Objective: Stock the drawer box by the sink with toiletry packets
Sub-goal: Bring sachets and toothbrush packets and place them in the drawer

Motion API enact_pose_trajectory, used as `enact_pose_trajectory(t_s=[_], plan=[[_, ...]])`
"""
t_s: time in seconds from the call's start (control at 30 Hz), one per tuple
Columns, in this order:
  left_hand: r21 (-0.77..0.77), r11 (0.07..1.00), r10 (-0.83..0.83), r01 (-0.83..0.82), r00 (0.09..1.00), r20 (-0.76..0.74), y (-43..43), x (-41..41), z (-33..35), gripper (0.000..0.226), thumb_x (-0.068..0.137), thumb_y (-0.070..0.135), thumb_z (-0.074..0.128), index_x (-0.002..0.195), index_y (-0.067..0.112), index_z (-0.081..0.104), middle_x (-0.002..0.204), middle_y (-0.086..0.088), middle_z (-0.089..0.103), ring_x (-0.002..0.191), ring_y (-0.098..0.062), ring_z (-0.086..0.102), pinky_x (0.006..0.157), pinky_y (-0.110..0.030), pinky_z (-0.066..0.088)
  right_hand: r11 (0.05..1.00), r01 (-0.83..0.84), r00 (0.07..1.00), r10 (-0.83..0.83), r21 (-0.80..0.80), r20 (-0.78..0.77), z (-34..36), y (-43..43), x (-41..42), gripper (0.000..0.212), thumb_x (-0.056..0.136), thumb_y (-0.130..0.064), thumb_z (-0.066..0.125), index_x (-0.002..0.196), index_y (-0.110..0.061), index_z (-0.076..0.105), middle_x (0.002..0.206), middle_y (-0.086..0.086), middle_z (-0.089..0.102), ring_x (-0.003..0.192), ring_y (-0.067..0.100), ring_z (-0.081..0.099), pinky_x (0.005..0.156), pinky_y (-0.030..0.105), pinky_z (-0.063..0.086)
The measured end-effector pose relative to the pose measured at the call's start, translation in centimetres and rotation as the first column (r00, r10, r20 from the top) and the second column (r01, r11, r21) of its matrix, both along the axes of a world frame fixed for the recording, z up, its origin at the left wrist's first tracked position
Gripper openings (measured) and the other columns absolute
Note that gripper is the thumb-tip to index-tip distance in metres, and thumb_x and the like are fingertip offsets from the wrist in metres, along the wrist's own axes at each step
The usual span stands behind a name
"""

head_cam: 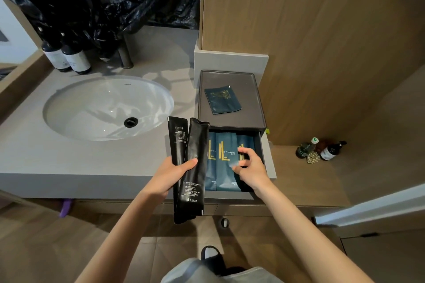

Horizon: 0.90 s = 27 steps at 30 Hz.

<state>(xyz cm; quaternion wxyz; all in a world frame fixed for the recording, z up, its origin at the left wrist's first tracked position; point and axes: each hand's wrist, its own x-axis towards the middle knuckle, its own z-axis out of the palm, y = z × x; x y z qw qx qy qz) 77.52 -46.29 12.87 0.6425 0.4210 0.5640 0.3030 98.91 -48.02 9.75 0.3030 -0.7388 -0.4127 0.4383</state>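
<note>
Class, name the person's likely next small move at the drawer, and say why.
Probably the right hand shifts the blue packets sideways to open a gap: they lie across the open drawer, while the left hand holds two black packets.

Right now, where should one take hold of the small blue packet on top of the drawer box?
I would pinch its near right corner, coming from above. The small blue packet lies flat in the rimmed top of the drawer box, so a sideways approach meets the rim.
</note>
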Motion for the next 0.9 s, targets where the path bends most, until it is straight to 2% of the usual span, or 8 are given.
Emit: enact_pose_trajectory(t_s=[0.1, 0.33, 0.5, 0.6, 0.7, 0.77, 0.83, 0.9], plan=[[-0.008, 1.000, 0.004, -0.004, 1.000, -0.006, 0.0, 0.0, 0.0, 0.008, 0.087, 0.017, 0.065, 0.095, 0.018, 0.064, 0.092, -0.004, 0.072, 0.086, -0.021, 0.069, 0.085, -0.037, 0.053, 0.997, -0.053, 0.995, 0.048, 0.048, 0.093, 0.3, -0.1, -0.6, 0.058, 0.088, -0.002, 0.063, 0.141, -0.017, 0.043, 0.079, 0.002, 0.052, 0.070, 0.011, 0.051, 0.081, 0.030, 0.047], [-0.023, 1.000, 0.015, -0.016, 1.000, -0.012, 0.2, -0.1, 0.0, 0.013, 0.087, 0.017, 0.065, 0.100, 0.014, 0.064, 0.095, -0.008, 0.072, 0.087, -0.024, 0.069, 0.081, -0.035, 0.054, 0.933, -0.352, 0.779, 0.246, 0.077, 0.577, 1.5, -0.7, -0.8, 0.070, 0.087, -0.029, 0.067, 0.148, -0.023, 0.034, 0.137, 0.001, 0.041, 0.125, 0.019, 0.043, 0.098, 0.033, 0.046], [-0.036, 0.999, 0.028, -0.028, 1.000, -0.006, 0.2, -0.2, 0.3, 0.013, 0.087, 0.015, 0.065, 0.100, 0.013, 0.063, 0.095, -0.008, 0.071, 0.086, -0.024, 0.068, 0.079, -0.034, 0.053, 0.757, -0.647, 0.599, 0.575, -0.086, 0.557, 2.0, 0.0, 0.7, 0.079, 0.086, -0.043, 0.065, 0.152, -0.031, 0.021, 0.161, -0.007, 0.017, 0.149, 0.023, 0.007, 0.119, 0.044, 0.019], [-0.037, 0.999, 0.037, -0.037, 0.999, -0.001, 0.3, -0.2, 0.4, 0.012, 0.087, 0.015, 0.065, 0.099, 0.014, 0.063, 0.093, -0.008, 0.071, 0.084, -0.022, 0.069, 0.075, -0.032, 0.053, 0.716, -0.680, 0.534, 0.632, -0.160, 0.562, 1.5, 0.2, 0.6, 0.083, 0.087, -0.045, 0.064, 0.153, -0.031, 0.016, 0.162, -0.006, 0.010, 0.150, 0.022, 0.003, 0.120, 0.042, 0.014], [-0.026, 0.999, 0.029, -0.029, 1.000, -0.008, 0.3, -0.1, 0.5, 0.011, 0.087, 0.015, 0.065, 0.098, 0.014, 0.063, 0.094, -0.007, 0.071, 0.085, -0.022, 0.068, 0.075, -0.031, 0.053, 0.710, -0.682, 0.516, 0.637, -0.176, 0.572, 1.7, 0.4, 0.7, 0.080, 0.087, -0.043, 0.064, 0.152, -0.031, 0.019, 0.162, -0.005, 0.014, 0.150, 0.022, 0.008, 0.120, 0.040, 0.015], [-0.013, 1.000, 0.022, -0.022, 1.000, -0.016, 0.3, -0.2, 0.6, 0.011, 0.087, 0.016, 0.065, 0.098, 0.015, 0.064, 0.095, -0.007, 0.071, 0.085, -0.021, 0.068, 0.074, -0.030, 0.053, 0.726, -0.673, 0.531, 0.608, -0.143, 0.590, 2.5, 0.9, 1.0, 0.069, 0.089, -0.040, 0.063, 0.149, -0.031, 0.030, 0.157, -0.004, 0.030, 0.145, 0.021, 0.027, 0.117, 0.041, 0.028], [0.000, 1.000, 0.023, -0.023, 0.999, -0.022, 0.4, -0.4, 0.7, 0.012, 0.087, 0.017, 0.066, 0.099, 0.016, 0.064, 0.096, -0.006, 0.071, 0.087, -0.022, 0.069, 0.077, -0.032, 0.054, 0.767, -0.641, 0.605, 0.494, 0.014, 0.625, 3.9, 1.9, 1.1, 0.049, 0.092, -0.034, 0.059, 0.139, -0.032, 0.047, 0.143, -0.006, 0.052, 0.129, 0.017, 0.050, 0.104, 0.043, 0.046], [0.007, 0.999, 0.036, -0.036, 0.999, -0.029, 0.6, -0.5, 0.8, 0.012, 0.086, 0.018, 0.067, 0.098, 0.020, 0.064, 0.098, -0.005, 0.072, 0.090, -0.023, 0.069, 0.084, -0.037, 0.054, 0.778, -0.602, 0.661, 0.358, 0.182, 0.659, 5.8, 3.5, 0.9, 0.036, 0.094, -0.030, 0.056, 0.129, -0.030, 0.056, 0.131, -0.008, 0.061, 0.119, 0.013, 0.057, 0.097, 0.040, 0.051]])
